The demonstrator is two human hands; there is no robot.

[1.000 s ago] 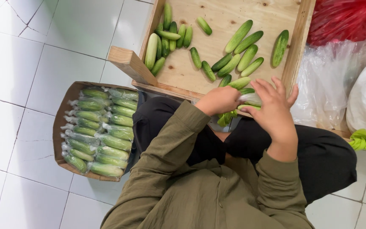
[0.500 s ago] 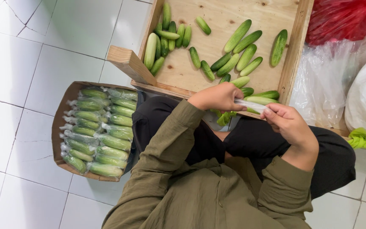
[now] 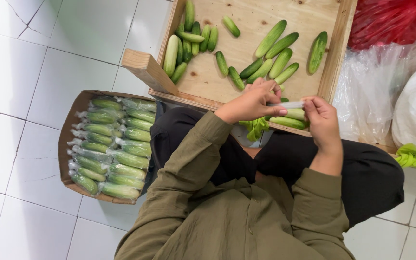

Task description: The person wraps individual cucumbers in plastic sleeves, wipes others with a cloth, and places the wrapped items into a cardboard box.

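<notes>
Clear plastic sleeve [image 3: 287, 104] stretched between both hands over the lap, just at the near rim of the wooden tray [image 3: 335, 58]. Left hand [image 3: 249, 102] clenched on one end, right hand [image 3: 321, 118] pinching the other, with a cucumber [image 3: 295, 114] held beneath. By the look of it, bagging step: sleeve opened, cucumber about to go in. Next move likely needing the sleeve mouth held wide and the cucumber slid in lengthwise. Loose cucumbers [image 3: 278, 53] scattered on the tray beyond. Cardboard box [image 3: 68, 139] of wrapped cucumbers [image 3: 114, 154] on the white tiled floor [image 3: 20, 72] at the left. Plastic bags [image 3: 386, 77] to the right.
</notes>
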